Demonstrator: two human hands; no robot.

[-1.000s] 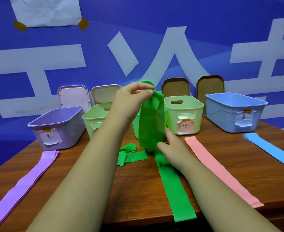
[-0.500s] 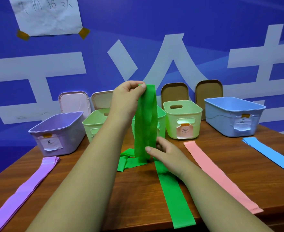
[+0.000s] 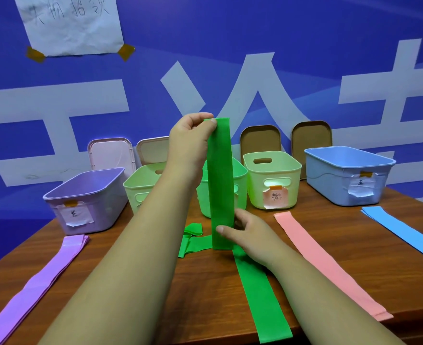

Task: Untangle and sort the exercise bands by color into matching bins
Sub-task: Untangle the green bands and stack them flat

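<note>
**Trainee:** Which band is being handled, and where is it?

**Operator:** From my remote feed I see the green band (image 3: 220, 185), doubled over and held upright directly in front of the green bin (image 3: 241, 188). It hides most of that bin's front wall.

**Trainee:** And the hands?

**Operator:** The left hand (image 3: 190, 145) pinches the band's top edge between thumb and fingers, above the green bin's rim. The right hand (image 3: 251, 236) grips the lower end in front of the bin's base, with the thumb pressed across the near face and the fingers behind. Both hands are closed on the same band.

**Trainee:** Is there other green material?

**Operator:** A crumpled green piece (image 3: 193, 239) lies on the table (image 3: 155, 302) in front of the green bin, slightly left. A flat green strip (image 3: 261, 297) runs from under the right hand to the near table edge. I cannot tell whether it joins the held band.

**Trainee:** What about the other colours?

**Operator:** Left of the green bin are a pale green bin (image 3: 140, 189) and, furthest left, the purple bin (image 3: 88, 197), with the purple band (image 3: 43, 282) flat in front of it. Right of the green bin stand a yellow-green bin (image 3: 272, 180) and the blue bin (image 3: 347, 175). The pink band (image 3: 317, 265) and the blue band (image 3: 404, 235) lie flat in front of those two.
</note>
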